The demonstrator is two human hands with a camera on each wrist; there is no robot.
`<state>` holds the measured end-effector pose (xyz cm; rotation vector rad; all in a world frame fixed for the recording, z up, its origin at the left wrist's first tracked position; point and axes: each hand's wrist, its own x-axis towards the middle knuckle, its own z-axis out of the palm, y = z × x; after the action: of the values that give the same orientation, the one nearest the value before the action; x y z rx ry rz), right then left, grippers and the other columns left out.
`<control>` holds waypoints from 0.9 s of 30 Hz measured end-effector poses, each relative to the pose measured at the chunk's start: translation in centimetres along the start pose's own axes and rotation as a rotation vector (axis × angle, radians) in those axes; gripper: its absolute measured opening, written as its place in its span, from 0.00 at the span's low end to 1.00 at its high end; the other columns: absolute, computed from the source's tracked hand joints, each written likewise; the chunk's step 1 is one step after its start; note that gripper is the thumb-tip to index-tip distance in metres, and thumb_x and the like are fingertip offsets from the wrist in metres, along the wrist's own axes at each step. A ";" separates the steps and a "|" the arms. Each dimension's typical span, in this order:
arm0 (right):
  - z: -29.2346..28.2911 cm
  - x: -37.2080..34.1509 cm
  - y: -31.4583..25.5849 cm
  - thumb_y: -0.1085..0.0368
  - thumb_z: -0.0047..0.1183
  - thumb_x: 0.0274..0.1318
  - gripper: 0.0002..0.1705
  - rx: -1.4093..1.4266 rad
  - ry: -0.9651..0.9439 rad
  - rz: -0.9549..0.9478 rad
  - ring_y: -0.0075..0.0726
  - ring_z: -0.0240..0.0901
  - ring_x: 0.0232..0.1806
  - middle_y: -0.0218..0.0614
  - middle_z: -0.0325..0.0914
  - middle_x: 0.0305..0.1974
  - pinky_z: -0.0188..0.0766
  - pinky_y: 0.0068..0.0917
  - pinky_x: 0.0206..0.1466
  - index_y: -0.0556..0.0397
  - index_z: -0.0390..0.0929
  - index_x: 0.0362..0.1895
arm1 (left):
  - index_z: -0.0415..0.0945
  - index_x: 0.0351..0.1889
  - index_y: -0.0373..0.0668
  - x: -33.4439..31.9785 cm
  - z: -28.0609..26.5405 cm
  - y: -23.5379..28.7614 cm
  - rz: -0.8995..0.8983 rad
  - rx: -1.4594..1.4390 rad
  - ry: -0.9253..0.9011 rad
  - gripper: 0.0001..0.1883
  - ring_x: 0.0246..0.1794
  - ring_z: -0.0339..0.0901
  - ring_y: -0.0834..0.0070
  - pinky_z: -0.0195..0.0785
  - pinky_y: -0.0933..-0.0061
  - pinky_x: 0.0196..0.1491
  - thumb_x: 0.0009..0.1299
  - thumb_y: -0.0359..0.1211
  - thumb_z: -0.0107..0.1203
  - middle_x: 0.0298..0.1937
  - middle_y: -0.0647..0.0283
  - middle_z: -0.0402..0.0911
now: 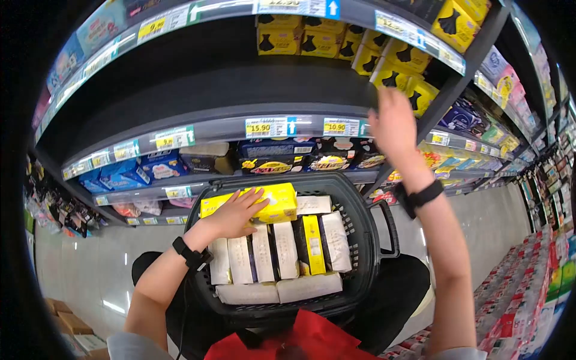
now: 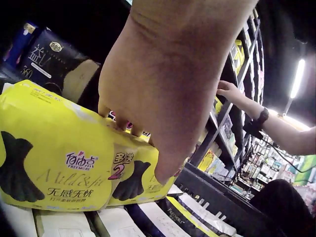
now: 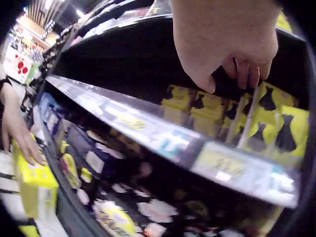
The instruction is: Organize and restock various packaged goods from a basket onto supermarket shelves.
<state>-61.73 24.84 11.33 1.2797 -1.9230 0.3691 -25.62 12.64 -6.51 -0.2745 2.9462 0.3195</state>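
Note:
My left hand (image 1: 233,214) rests on yellow sanitary pad packs (image 1: 279,201) lying across the far side of a dark basket (image 1: 367,240). Its fingers spread over their top, and the thumb hangs down the near side. Two yellow packs (image 2: 59,163) with black dress prints show side by side in the left wrist view. Below them, white-sided packs (image 1: 285,249) stand in a row. My right hand (image 1: 394,126) is raised at the shelf with loosely bent fingers, holding nothing. Close under its fingertips are yellow packs (image 3: 264,131) standing on the shelf.
A shelf edge with price labels (image 1: 270,127) runs across in front of the basket. Blue packs (image 1: 123,174) and dark packs (image 1: 273,163) fill the shelf below. A shelf divider (image 1: 462,84) stands right of the right hand. Stacked red-and-white goods (image 1: 510,300) are at right.

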 end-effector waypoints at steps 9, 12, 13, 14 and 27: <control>1.2 5.5 6.0 0.62 0.54 0.45 0.35 -0.452 -0.670 0.070 0.49 0.61 0.61 0.45 0.66 0.58 0.61 0.36 0.61 0.57 0.62 0.61 | 0.55 0.68 0.48 0.3 -0.7 -1.2 -0.022 -0.080 -0.009 0.34 0.71 0.49 0.57 0.42 0.51 0.70 0.65 0.41 0.55 0.71 0.52 0.52; 1.7 5.8 6.9 0.70 0.53 0.40 0.38 -0.450 -0.672 0.014 0.50 0.63 0.58 0.46 0.67 0.57 0.67 0.36 0.56 0.56 0.61 0.61 | 0.57 0.67 0.47 0.3 -0.4 -1.6 0.032 -0.135 0.002 0.32 0.71 0.50 0.57 0.43 0.53 0.70 0.66 0.41 0.54 0.70 0.51 0.54; 1.7 5.8 6.9 0.70 0.53 0.39 0.37 -0.452 -0.660 0.022 0.49 0.63 0.58 0.45 0.66 0.57 0.66 0.37 0.57 0.56 0.62 0.61 | 0.57 0.67 0.47 0.0 -0.5 -1.8 0.053 -0.219 0.005 0.32 0.71 0.51 0.57 0.44 0.55 0.70 0.66 0.41 0.54 0.70 0.51 0.55; 1.9 5.7 7.0 0.70 0.53 0.39 0.37 -0.449 -0.660 0.021 0.49 0.63 0.58 0.45 0.66 0.57 0.66 0.37 0.57 0.56 0.62 0.61 | 0.57 0.67 0.47 -0.3 -0.7 -2.1 0.073 -0.302 0.005 0.31 0.70 0.52 0.57 0.45 0.56 0.70 0.66 0.40 0.53 0.69 0.51 0.56; 2.9 1.1 6.8 0.78 0.52 0.29 0.31 -0.035 0.094 -0.369 0.49 0.65 0.53 0.42 0.72 0.46 0.60 0.39 0.57 0.54 0.70 0.49 | 0.67 0.58 0.35 -1.3 -2.1 -4.1 -0.376 -0.353 0.117 0.22 0.66 0.59 0.58 0.53 0.63 0.66 0.67 0.35 0.51 0.68 0.57 0.59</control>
<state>-69.22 25.42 11.42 1.5297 -1.5666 0.2010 -23.86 8.48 -5.08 -0.9045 2.8460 0.7874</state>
